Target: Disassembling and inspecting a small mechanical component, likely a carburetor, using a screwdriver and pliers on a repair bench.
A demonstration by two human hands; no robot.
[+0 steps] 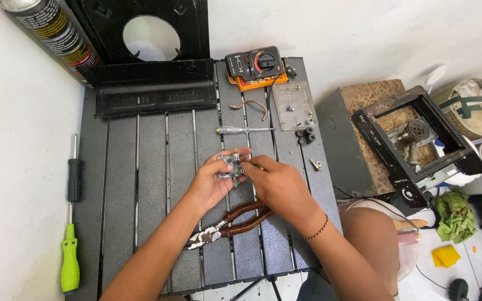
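Gripping a small grey metal part (231,165) at the frame's centre, the left hand (212,181) clasps it while the right hand (277,184) pinches its side, screwdriver (245,130), pliers (227,223) and loose knobs (305,135) suggesting work midway.
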